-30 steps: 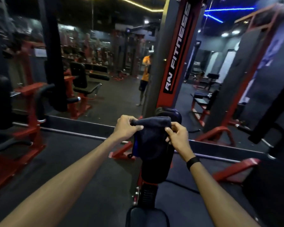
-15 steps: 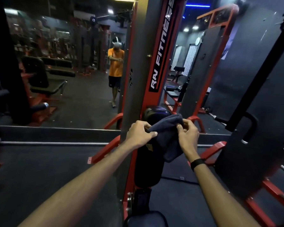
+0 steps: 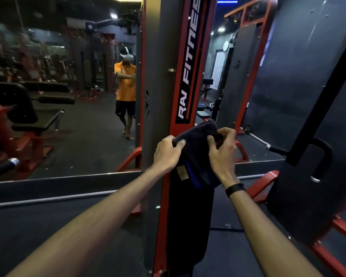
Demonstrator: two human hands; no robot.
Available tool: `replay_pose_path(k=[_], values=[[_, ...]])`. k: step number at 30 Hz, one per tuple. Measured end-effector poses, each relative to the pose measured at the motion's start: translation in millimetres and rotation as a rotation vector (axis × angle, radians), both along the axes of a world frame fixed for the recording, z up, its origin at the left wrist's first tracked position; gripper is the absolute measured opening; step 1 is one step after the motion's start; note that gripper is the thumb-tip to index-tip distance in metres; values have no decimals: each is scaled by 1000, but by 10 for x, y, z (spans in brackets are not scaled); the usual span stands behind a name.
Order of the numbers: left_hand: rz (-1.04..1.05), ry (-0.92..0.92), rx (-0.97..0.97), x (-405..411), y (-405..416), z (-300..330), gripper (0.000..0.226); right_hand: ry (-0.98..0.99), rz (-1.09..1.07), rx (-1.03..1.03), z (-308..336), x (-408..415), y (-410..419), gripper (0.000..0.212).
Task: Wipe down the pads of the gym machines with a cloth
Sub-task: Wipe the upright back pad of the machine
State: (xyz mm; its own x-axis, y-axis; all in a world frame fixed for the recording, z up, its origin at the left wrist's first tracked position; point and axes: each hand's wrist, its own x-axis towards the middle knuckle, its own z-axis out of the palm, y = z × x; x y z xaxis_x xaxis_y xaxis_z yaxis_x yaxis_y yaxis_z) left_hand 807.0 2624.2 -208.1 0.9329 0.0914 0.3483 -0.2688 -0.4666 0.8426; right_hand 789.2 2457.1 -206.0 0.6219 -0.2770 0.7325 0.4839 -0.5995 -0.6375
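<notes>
Head view, dim gym, wide-angle. Far left: a wall mirror (image 3: 64,116) reflecting a black padded seat on a red frame (image 3: 26,114) and a person in an orange shirt and dark shorts (image 3: 126,86), barefoot, with a white headset on the head.

Centre: an upright grey and red machine column (image 3: 168,76). White lettering on a black strip runs up its red face, readable as "RN FITNES", the last letters cut off by the top edge. A small brass-coloured fitting sits on the grey face just left of the lettering.

Left hand (image 3: 167,154): fingers curled over the left edge of a dark navy cloth (image 3: 198,154), thumb pressed on top of it; grip closed on the fabric. The cloth is thick and bunched, draped over the top of a tall black pad (image 3: 186,216) that stands upright in front of the column. A bright blue edge strip and a small tan tag show on its lower left part. The pad below the cloth is dark and plain; its surface detail cannot be made out.

Right hand (image 3: 221,152): fingers curled, pinching the right side of the cloth near the pad top; grip closed on the fabric. A black band (image 3: 235,189) circles that wrist.

Right: a large dark panel with a black loop handle (image 3: 321,160), red frame bars beneath it on the dark floor (image 3: 238,246).
</notes>
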Motion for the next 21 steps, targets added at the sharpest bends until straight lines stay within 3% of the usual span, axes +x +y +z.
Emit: replay_pose_path(k=[6,8,10,14,16,19,20,21], values=[[37,-36,-84,441,12,-132,39,106,-142,-667,-517,351,132,70],[11,-53,-166,504,-16,-178,39,126,-147,-672,-492,429,147,71],[3,-86,-365,570,-64,-265,45,102,-180,-686,-457,476,230,65],[156,-199,-684,732,-174,-456,57,-28,-178,-791,-454,487,353,45],[129,-180,-715,775,-216,-493,63,32,-127,-627,-466,579,207,39],[-37,-129,-713,777,-257,-504,67,228,-109,75,-446,645,-100,33],[-60,-138,-708,768,-270,-512,67,264,-119,126,-434,625,-88,32],[-76,-144,-702,775,-262,-540,65,228,-164,5,-422,574,11,30]])
